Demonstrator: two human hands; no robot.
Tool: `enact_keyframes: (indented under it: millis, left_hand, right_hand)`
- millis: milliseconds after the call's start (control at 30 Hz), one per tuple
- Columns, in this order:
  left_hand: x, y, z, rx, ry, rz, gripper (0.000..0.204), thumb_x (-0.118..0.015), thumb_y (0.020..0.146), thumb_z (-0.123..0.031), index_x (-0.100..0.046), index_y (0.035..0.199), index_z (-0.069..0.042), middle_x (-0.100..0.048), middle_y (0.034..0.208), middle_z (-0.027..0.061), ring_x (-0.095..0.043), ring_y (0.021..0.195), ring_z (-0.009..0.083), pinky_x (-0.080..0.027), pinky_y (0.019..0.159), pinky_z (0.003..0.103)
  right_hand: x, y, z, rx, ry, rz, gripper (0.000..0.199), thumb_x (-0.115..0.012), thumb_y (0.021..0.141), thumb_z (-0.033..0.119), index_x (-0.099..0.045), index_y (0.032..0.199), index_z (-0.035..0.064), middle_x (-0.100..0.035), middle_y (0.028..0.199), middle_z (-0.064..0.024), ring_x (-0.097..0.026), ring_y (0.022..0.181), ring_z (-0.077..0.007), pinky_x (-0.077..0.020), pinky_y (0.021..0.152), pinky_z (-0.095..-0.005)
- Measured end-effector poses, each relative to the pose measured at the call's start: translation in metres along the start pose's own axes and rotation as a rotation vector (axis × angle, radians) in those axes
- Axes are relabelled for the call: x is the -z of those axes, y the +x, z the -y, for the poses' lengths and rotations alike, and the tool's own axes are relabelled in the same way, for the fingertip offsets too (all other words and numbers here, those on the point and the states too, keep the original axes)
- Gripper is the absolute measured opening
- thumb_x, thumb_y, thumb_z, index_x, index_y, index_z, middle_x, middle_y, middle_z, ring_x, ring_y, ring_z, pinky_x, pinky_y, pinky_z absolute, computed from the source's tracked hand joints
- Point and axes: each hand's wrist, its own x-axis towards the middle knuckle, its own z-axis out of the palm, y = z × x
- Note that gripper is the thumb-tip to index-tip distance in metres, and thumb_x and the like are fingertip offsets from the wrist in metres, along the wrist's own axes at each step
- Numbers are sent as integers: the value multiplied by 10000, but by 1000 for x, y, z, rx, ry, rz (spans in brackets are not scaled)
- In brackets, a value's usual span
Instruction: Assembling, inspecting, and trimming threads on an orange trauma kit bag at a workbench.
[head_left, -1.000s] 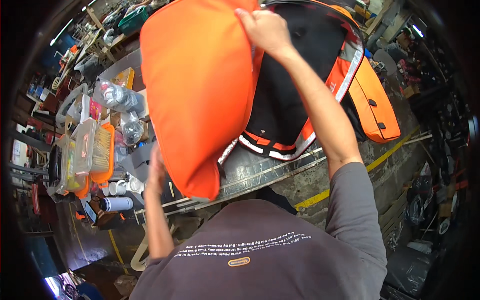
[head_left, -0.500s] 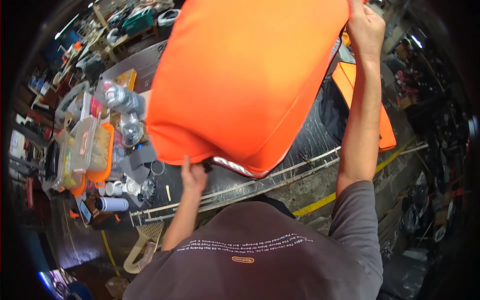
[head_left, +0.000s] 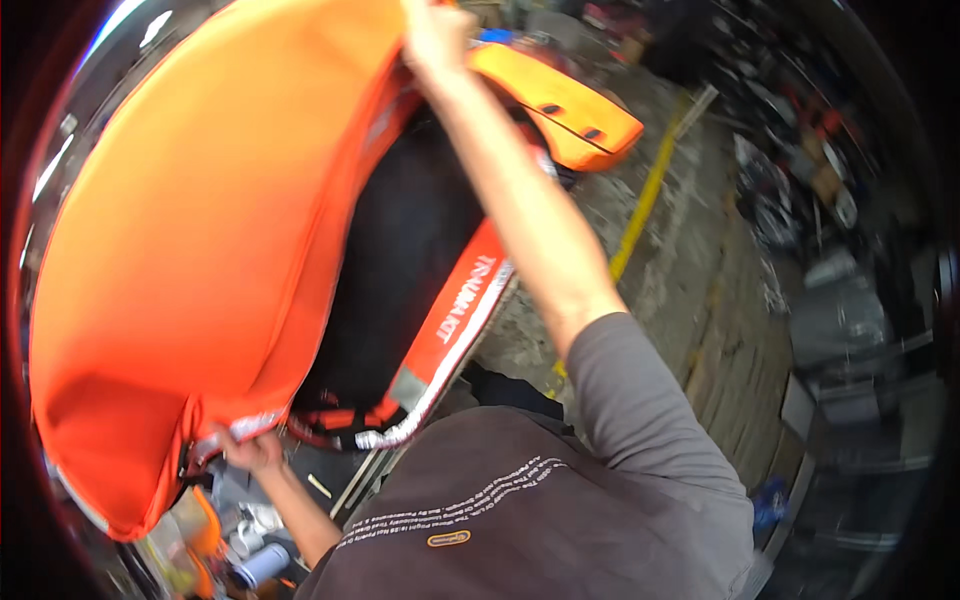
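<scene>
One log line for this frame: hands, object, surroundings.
left hand: grips lower edge of orange fabric cover | right hand: grips its top edge, raised | cover: spread, held up | beneath: black-and-orange bag

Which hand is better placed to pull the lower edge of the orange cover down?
Probably the left hand: it already grips the lower edge of the orange cover. The right hand holds the top, raised high.

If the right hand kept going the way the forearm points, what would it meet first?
The right hand already grips the top edge of the orange fabric panel. It points up and away, toward the picture's top rim. Beyond the panel, nothing can be made out, though the frame ends there and depth is unclear.
</scene>
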Motion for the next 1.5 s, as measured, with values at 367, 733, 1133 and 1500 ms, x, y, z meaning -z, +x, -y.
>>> enact_keyframes:
  millis: [367,733,1133,1500]
  left_hand:
    - [-33,-108,3,418,-183,366,722,-565,1028,-483,-341,1611,-121,-297,1687,96,-259,1553,331,-168,1259,608]
    - [-95,-141,21,321,-340,421,1026,-707,869,-632,-236,1642,-148,-256,1700,98,-257,1549,365,-184,1257,609]
    - [-80,-130,-10,376,-463,531,961,-705,892,-608,-315,1612,-106,-355,1648,162,-356,1495,421,-237,1212,674]
    - [-47,-126,4,311,-628,779,1089,-796,799,-635,-297,1617,-117,-284,1682,136,-319,1520,385,-249,1238,620]
  right_hand:
    - [70,-88,-60,-547,-298,133,505,-661,937,448,-743,868,-46,-734,815,-117,-705,805,-245,-555,753,-404]
    - [117,-106,-164,-837,-269,186,533,-761,896,415,-740,977,-112,-724,946,-108,-652,770,-151,-541,684,-351]
    - [176,-126,-155,-824,-176,123,524,-698,917,562,-652,740,71,-500,552,12,-423,419,-135,-308,417,-316]
    - [183,-142,-131,-757,-122,169,532,-636,998,471,-757,1080,-41,-569,648,3,-533,559,-121,-398,527,-289]
